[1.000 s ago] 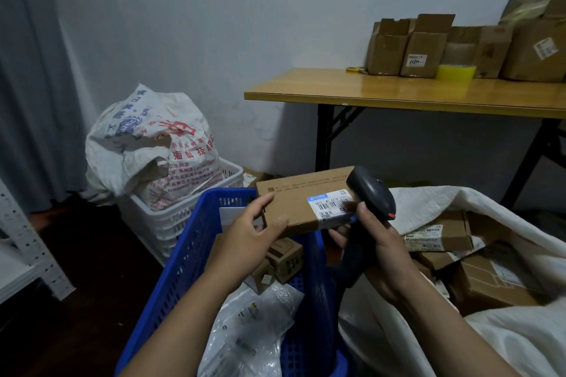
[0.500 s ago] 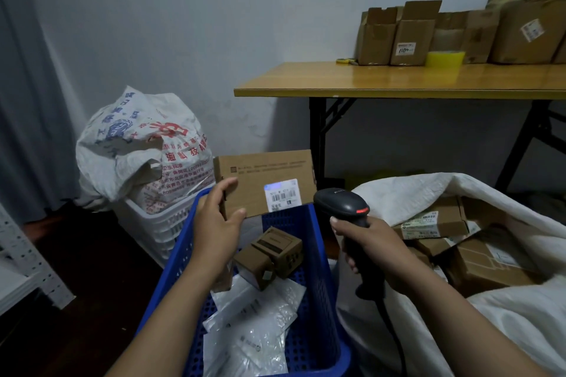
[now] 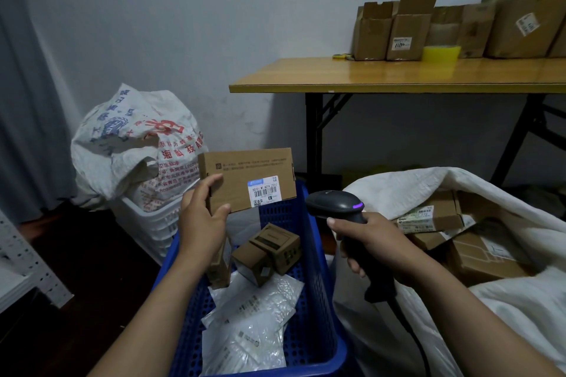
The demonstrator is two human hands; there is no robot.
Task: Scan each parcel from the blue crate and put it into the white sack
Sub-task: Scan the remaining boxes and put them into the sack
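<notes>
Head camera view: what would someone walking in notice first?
First, the flat brown parcel held up by the left hand over the blue crate, its barcode label facing the camera. Next, the black scanner gripped in the right hand just to its right, a purple light glowing on top. At far right, the white sack lies open with boxes inside.

single head view (wide-angle), close above blue crate [image 3: 318,300], facing forward-down toward wall.

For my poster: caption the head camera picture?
Left hand holds a labelled box above the blue crate; right hand grips the scanner.
</notes>
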